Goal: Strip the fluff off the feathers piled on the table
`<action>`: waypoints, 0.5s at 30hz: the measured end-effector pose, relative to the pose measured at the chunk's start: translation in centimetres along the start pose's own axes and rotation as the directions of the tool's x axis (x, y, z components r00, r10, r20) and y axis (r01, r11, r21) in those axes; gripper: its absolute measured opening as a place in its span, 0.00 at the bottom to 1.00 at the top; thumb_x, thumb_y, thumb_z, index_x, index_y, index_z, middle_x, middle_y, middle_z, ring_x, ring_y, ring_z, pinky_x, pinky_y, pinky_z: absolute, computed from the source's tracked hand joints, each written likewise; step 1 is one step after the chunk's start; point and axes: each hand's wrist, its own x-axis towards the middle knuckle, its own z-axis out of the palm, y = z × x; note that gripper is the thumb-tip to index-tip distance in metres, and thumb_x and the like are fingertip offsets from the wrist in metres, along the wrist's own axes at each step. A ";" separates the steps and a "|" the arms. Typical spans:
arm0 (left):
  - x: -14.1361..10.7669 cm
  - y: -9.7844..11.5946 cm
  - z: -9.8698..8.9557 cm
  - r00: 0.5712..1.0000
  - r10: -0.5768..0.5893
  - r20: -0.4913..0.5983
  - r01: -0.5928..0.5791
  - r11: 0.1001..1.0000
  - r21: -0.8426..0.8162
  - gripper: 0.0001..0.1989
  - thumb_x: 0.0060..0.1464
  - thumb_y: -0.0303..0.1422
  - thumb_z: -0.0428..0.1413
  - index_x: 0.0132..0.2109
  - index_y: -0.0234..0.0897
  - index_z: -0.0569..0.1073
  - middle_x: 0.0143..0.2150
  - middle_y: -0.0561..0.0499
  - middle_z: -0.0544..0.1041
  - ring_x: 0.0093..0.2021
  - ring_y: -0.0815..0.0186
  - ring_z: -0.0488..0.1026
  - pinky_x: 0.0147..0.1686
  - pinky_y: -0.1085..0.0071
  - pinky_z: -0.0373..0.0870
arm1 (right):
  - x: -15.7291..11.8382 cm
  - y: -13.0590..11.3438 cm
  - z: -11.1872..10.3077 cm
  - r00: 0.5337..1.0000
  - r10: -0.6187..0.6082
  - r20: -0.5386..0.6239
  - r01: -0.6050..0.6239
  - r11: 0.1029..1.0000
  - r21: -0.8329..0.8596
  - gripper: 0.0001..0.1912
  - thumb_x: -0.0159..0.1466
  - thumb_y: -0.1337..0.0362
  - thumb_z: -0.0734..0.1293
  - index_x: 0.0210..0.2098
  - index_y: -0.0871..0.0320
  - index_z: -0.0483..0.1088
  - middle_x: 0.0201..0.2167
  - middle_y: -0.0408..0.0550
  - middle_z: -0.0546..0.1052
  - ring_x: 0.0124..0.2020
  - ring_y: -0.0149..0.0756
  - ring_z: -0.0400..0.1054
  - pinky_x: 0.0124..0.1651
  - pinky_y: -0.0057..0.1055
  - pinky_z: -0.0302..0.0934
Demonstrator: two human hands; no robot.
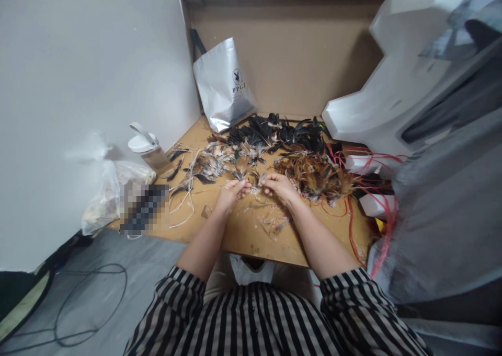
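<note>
My left hand [234, 194] pinches the base of a small bunch of brown feathers [240, 166], whose tips fan out away from me. Close beside it, my right hand [279, 187] is closed, with a pale wispy feather bit [263, 179] at its fingertips. A large heap of brown feathers [319, 175] lies just right of my right hand. Behind both hands are black feathers [301, 134], and pale brown feathers [212, 162] lie to the left. Loose feather scraps [274, 224] are scattered on the table in front of my hands.
A silver bag [221, 84] leans at the back of the wooden table [251, 241]. At left stand a lidded cup [151, 152] and a plastic bag [104, 199]. White string [191, 175] lies near them. Red cords [386, 225] and white boxy pieces [372, 204] crowd the right side.
</note>
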 end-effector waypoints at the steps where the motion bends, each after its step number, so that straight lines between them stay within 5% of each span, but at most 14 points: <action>1: 0.0 0.0 0.0 1.000 -0.008 0.006 0.008 1.000 0.001 0.15 0.41 0.38 0.60 0.34 0.31 0.73 0.33 0.46 0.76 0.26 0.74 0.70 0.25 0.78 0.62 | -0.1 -0.2 0.2 1.000 -0.006 0.016 0.005 0.998 0.057 0.12 0.46 0.58 0.68 0.23 0.60 0.65 0.15 0.40 0.68 0.15 0.24 0.58 0.20 0.22 0.50; 7: -0.1 -0.1 0.3 0.997 -0.045 0.059 0.042 0.998 0.051 0.15 0.42 0.38 0.59 0.34 0.29 0.74 0.34 0.44 0.77 0.26 0.72 0.71 0.23 0.79 0.62 | -0.6 0.0 2.1 0.992 -0.120 -0.031 0.122 0.989 0.081 0.12 0.45 0.58 0.70 0.22 0.60 0.66 0.17 0.38 0.68 0.18 0.24 0.57 0.24 0.23 0.51; 15: -0.3 0.0 0.6 0.994 -0.061 0.092 0.055 0.996 0.067 0.14 0.39 0.37 0.61 0.30 0.29 0.73 0.26 0.48 0.75 0.23 0.74 0.69 0.22 0.79 0.61 | 0.1 1.7 2.8 0.936 -0.335 -0.107 0.311 0.930 -0.194 0.09 0.48 0.60 0.67 0.22 0.61 0.67 0.19 0.39 0.66 0.21 0.25 0.55 0.25 0.24 0.50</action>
